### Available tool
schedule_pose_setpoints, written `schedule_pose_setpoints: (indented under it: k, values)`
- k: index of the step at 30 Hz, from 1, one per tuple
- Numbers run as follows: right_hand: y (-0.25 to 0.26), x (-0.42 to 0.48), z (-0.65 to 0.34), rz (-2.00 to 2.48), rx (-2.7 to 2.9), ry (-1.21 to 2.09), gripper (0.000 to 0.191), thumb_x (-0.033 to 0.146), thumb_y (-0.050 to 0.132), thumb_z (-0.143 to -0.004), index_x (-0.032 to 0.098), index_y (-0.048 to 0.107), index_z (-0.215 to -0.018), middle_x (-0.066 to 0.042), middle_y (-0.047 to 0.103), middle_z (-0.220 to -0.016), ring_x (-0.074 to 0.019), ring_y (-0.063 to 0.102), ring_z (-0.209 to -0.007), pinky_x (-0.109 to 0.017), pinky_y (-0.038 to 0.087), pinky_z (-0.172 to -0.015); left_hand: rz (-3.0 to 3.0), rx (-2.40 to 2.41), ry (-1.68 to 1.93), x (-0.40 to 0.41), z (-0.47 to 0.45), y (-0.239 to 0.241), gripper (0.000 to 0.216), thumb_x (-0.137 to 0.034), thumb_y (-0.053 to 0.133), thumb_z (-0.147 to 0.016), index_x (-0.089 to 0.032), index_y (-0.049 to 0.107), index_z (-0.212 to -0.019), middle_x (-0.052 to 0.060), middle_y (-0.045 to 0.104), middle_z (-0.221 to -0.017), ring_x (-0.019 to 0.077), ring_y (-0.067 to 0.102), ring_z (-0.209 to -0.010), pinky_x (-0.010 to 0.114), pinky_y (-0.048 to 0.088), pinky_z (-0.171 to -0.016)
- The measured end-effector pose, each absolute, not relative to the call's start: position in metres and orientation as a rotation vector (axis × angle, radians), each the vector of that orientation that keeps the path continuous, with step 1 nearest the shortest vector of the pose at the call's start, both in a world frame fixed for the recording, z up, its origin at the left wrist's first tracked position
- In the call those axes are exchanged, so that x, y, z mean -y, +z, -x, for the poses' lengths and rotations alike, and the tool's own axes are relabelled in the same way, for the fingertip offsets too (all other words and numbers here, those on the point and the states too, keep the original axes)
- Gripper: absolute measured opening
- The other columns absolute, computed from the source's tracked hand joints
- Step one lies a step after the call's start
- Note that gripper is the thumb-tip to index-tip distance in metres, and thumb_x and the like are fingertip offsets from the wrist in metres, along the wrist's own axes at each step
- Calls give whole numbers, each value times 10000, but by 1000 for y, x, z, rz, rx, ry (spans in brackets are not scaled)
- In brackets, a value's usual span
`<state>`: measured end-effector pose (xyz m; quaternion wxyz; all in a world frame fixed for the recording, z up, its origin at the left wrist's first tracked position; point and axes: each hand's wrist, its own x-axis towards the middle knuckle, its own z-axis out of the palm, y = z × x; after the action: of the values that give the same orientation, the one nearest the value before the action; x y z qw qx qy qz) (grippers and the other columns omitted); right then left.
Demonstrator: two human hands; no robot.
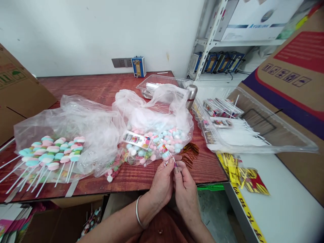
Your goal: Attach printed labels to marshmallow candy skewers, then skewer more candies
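Note:
A marshmallow skewer in a printed clear wrapper (pixel 163 148) points up and to the left at the table's front edge. My left hand (pixel 162 180), with a bangle at the wrist, is closed around the wrapper's lower end. Close against it, my right hand (pixel 186 185) pinches at the same gathered end, but what lies between its fingertips is too small to make out. Just beyond my fingers is a pile of shiny copper-coloured twist ties (pixel 188 153). A printed card or packet (pixel 136 139) rests on the bag of loose marshmallows (pixel 172 135).
At left, several marshmallow skewers (pixel 53 152) lie on a plastic bag (pixel 96 135). To the right, a clear tray (pixel 278 146) holds white sticks (pixel 243 133) and printed packets. A metal flask (pixel 191 94) stands behind. Cardboard boxes (pixel 25 91) flank the table. Yellow ties (pixel 231 167) lie at right.

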<state>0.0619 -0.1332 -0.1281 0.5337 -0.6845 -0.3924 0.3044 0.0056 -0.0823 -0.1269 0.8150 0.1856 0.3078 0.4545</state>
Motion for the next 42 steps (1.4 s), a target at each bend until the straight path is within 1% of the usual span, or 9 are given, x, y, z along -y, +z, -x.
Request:
schedule_pose_setpoints:
  k: [6, 11, 17, 21, 27, 31, 35, 38, 42]
  values:
    - [-134, 129, -59, 1343, 573, 986, 329, 524, 608, -879, 208, 572, -791, 56, 484, -617, -100, 423, -514, -203, 375, -462, -513, -648, 853, 78, 4, -124, 248, -349, 732, -808, -143, 759, -944, 107, 731, -976, 225, 658, -936, 309, 491, -864]
    - [-129, 128, -63, 955, 260, 1387, 419, 501, 739, -776, 222, 437, -696, 135, 263, -530, -35, 113, -413, -175, 192, -367, -553, -551, 777, 71, 17, -115, 273, -375, 671, -853, -138, 763, -950, 107, 733, -919, 233, 662, -911, 332, 499, -868]
    - [-127, 131, -57, 963, 293, 1448, 357, 515, 719, -792, 209, 536, -787, 138, 271, -518, -35, 123, -396, -180, 207, -370, -653, -689, 813, 73, 19, -122, 266, -398, 722, -812, -137, 748, -854, 35, 647, -627, 124, 570, -517, 233, 484, -533]
    - [-124, 133, -51, 1300, 605, 1080, 343, 554, 533, -916, 218, 564, -853, 55, 479, -636, -100, 402, -509, -223, 352, -483, -670, -780, 793, 76, 17, -125, 316, -450, 717, -805, -161, 740, -933, -49, 507, -483, 90, 405, -341, 202, 306, -320]
    - [-121, 130, -60, 1360, 635, 960, 373, 547, 600, -874, 214, 510, -731, 58, 454, -620, -97, 379, -540, -217, 367, -507, -877, -775, 891, 70, 23, -127, 162, -333, 769, -783, -182, 784, -838, 59, 750, -901, 195, 651, -882, 295, 510, -845]
    - [-134, 136, -64, 828, 418, 1646, 399, 545, 668, -832, 225, 459, -717, 143, 220, -505, -39, 105, -386, -168, 206, -357, -825, -563, 574, 64, 40, -128, 308, -429, 831, -692, -148, 791, -811, 124, 759, -960, 269, 668, -970, 385, 473, -948]
    - [-144, 147, -55, 749, 487, 1899, 515, 668, 584, -834, 237, 404, -616, 145, 222, -426, -42, 145, -303, -193, 245, -317, -779, -576, 467, 67, 54, -129, 347, -443, 872, -616, -143, 790, -771, 126, 766, -890, 279, 689, -915, 391, 492, -913]
    - [-142, 154, -60, 1079, 670, 1685, 498, 660, 516, -877, 210, 531, -667, 53, 461, -524, -103, 424, -409, -255, 406, -447, -755, -738, 620, 67, 61, -131, 277, -402, 854, -648, -174, 790, -791, 91, 769, -883, 243, 692, -872, 349, 519, -838]
    - [-133, 163, -97, 1896, 1079, 689, 192, 369, 581, -915, 200, 663, -876, -74, 645, -917, -225, 579, -896, -348, 414, -805, -880, -861, 839, 56, 72, -135, 239, -396, 817, -693, -184, 773, -794, 57, 754, -835, 210, 679, -805, 346, 519, -821]
